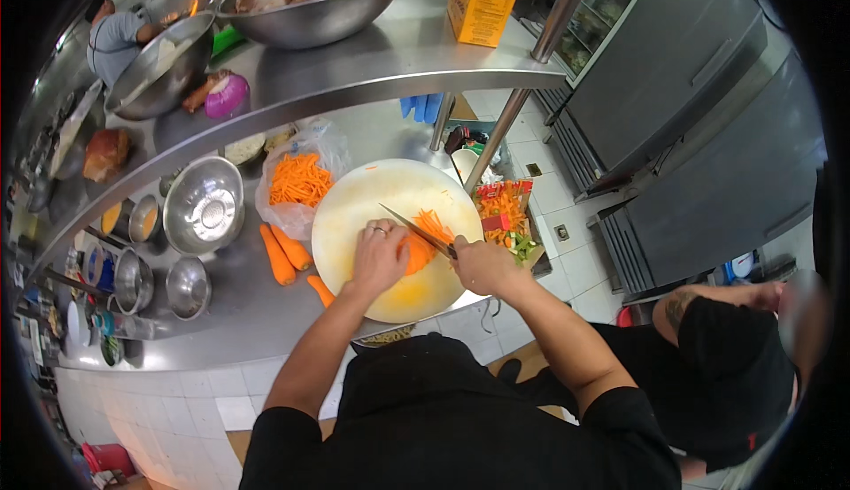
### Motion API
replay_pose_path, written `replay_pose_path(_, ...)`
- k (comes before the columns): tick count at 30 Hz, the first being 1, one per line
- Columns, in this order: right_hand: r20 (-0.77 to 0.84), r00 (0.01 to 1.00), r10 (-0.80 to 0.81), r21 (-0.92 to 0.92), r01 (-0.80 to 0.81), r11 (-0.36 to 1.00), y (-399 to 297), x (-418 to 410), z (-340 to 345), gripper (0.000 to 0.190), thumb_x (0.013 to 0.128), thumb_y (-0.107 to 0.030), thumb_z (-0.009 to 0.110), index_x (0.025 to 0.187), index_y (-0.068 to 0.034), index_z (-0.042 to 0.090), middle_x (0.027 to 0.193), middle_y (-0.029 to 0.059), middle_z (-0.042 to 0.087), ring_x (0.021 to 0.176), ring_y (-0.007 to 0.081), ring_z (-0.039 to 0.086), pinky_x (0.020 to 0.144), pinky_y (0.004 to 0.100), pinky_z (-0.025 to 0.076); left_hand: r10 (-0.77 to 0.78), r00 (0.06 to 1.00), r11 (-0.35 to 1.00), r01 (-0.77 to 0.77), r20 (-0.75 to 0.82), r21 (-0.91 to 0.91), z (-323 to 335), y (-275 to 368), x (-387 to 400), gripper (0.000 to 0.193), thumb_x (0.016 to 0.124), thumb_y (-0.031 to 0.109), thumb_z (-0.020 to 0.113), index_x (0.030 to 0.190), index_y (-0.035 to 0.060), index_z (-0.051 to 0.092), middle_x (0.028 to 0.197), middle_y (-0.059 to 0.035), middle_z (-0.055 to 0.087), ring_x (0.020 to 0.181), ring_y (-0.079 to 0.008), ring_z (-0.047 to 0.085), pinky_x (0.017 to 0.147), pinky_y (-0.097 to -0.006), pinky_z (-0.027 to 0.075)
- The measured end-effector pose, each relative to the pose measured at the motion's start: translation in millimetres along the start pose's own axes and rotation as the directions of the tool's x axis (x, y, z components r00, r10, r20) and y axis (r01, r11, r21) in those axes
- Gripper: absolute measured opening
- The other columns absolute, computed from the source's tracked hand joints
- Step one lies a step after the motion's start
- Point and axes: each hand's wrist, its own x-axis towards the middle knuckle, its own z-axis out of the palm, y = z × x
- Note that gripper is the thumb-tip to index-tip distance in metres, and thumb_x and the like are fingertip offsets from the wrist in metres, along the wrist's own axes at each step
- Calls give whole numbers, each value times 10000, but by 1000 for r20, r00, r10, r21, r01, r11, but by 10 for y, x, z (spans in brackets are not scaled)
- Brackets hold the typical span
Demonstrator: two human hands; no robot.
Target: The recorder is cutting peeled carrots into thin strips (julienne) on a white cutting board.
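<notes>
On a round white cutting board (398, 181) lie overlapping carrot slices (420, 255). My left hand (379, 256) presses on their left side, fingers bent. My right hand (487, 265) grips the handle of a kitchen knife (417, 230), whose blade slants up and left along the slices. Thin carrot strips (434, 224) lie just beyond the blade. A clear plastic bag (269, 191) left of the board holds a heap of shredded carrot (301, 181). Whole carrots (277, 255) rest on the steel table beside the board.
Steel bowls (203, 204) stand on the steel table (249, 317) at left. A raised steel shelf (405, 58) with a bowl of meat (312, 15) crosses ahead. Right of the board sits a bin of vegetable scraps (508, 214). A person in black (717, 370) is close at right.
</notes>
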Motion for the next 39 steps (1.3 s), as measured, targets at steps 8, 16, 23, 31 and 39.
replay_pose_path(8, -6, 999, -36, -163, 35, 986, -300, -174, -296, 247, 952, -163, 531, 1072, 49, 574, 931, 268, 725, 873, 391, 743, 753, 479, 587, 25, 997, 983, -37, 70, 178, -56, -79, 17, 161, 795, 155, 666, 955, 145, 658, 984, -67, 599, 1013, -274, 570, 871, -446, 403)
replay_pose_path(16, 44, 999, 11, -164, -3, 987, -244, 9, -238, 305, 996, -232, 529, 1111, 47, 566, 943, 255, 726, 887, 396, 737, 789, 489, 579, 30, 999, 986, -32, 14, 162, 47, -79, 4, 153, 784, 133, 674, 937, 141, 663, 998, -42, 636, 1002, -243, 589, 867, -429, 394)
replay_pose_path(23, 59, 995, 82, -109, -75, 991, -189, 49, -100, 311, 1009, -239, 517, 1139, 42, 551, 990, 260, 725, 934, 404, 730, 825, 484, 574, 52, 998, 986, -46, -31, 159, 70, -1, 11, 134, 788, 155, 685, 919, 145, 663, 977, -52, 643, 985, -229, 604, 870, -430, 397)
replay_pose_path(31, 57, 996, 69, -90, -64, 994, -267, 45, -116, 311, 1012, -241, 510, 1130, 43, 557, 991, 273, 721, 948, 424, 720, 838, 508, 563, 23, 1000, 986, -21, -8, 165, 32, -10, -4, 111, 794, 147, 679, 902, 143, 653, 954, -51, 636, 981, -230, 605, 865, -428, 396)
replay_pose_path(39, 98, 993, 64, -152, -49, 987, -366, -103, -330, 316, 1018, -253, 512, 1112, 47, 547, 945, 275, 720, 910, 443, 718, 833, 520, 559, 10, 999, 984, -2, -45, 177, 30, -31, -68, 128, 787, 138, 688, 906, 137, 641, 955, -47, 635, 968, -234, 603, 866, -431, 394)
